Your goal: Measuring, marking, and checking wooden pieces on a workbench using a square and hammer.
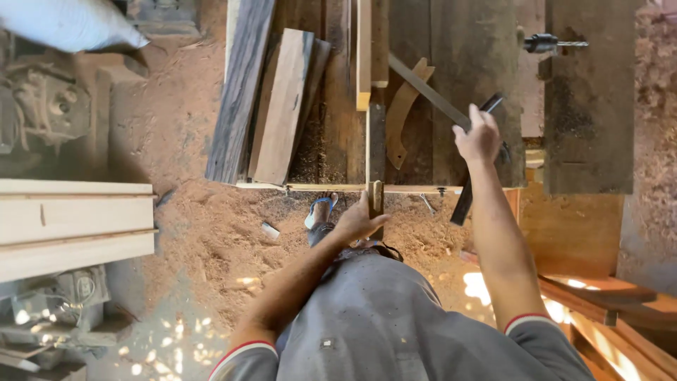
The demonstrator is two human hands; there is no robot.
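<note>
**Hands on a wooden strip and a dark bar at the workbench**

A narrow upright wooden strip (376, 201) stands at the near edge of the workbench (486, 63), about midway along it. The left hand (358, 222) rests against this strip at its lower end, fingers curled loosely about it; whether it truly clasps the wood cannot be told. The right hand (479, 137) is raised over the bench's near right part, clenched around a long dark bar (471, 183) that slants down past the bench's near edge. A flat metal strip (427, 88) runs diagonally from the middle of the bench toward that hand.

Just left of the metal strip lies a curved wooden piece (402, 113). A pale slat (364, 53) lies lengthwise toward the far edge. Several planks (282, 106) are stacked on the bench's left part, slanting over its near left corner. A drill bit (557, 44) shows near the far right corner.

Below the bench the floor is covered in sawdust (204, 233), where a foot in a blue sandal (321, 210) shows. Pale boards (74, 226) lie at the left.
</note>
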